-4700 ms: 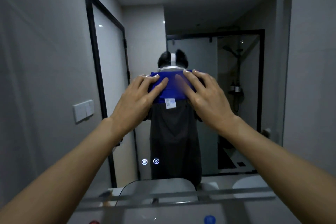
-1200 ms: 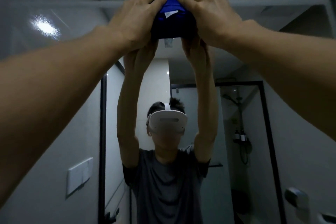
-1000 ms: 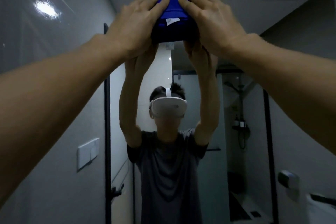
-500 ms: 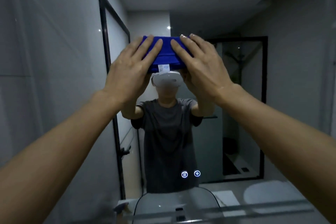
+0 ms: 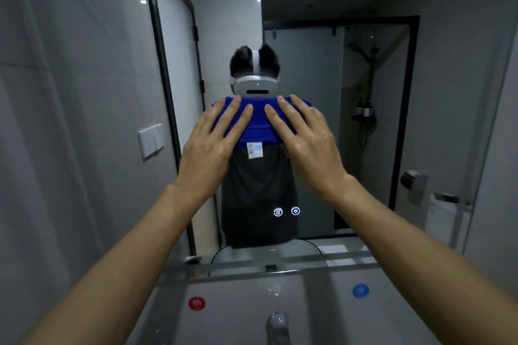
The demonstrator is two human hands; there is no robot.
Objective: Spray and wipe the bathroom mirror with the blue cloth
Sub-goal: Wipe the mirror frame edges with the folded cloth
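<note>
- We press the folded blue cloth (image 5: 256,123) flat against the bathroom mirror (image 5: 308,70), at about the middle of the glass, with its white label (image 5: 255,150) hanging from the lower edge.
- Our left hand (image 5: 208,145) and right hand (image 5: 309,143) both lie on the cloth with fingers straight and spread, pushing and not gripping.
- We judge the wiping to be under way: no spray bottle is in view, and we cannot tell from the glass which parts are already wiped. The lower strip by the two lit touch icons (image 5: 286,211) and the side edges look left to cover.
- Below the mirror runs a narrow ledge (image 5: 280,267), then the pale surface with a red hot mark (image 5: 196,303), a blue cold mark (image 5: 360,290) and a chrome tap (image 5: 277,325) between them.
- The room is dim, with grey tiled walls; a wall switch (image 5: 150,140) sits to the left, and the reflection shows a black-framed door and a shower enclosure.
</note>
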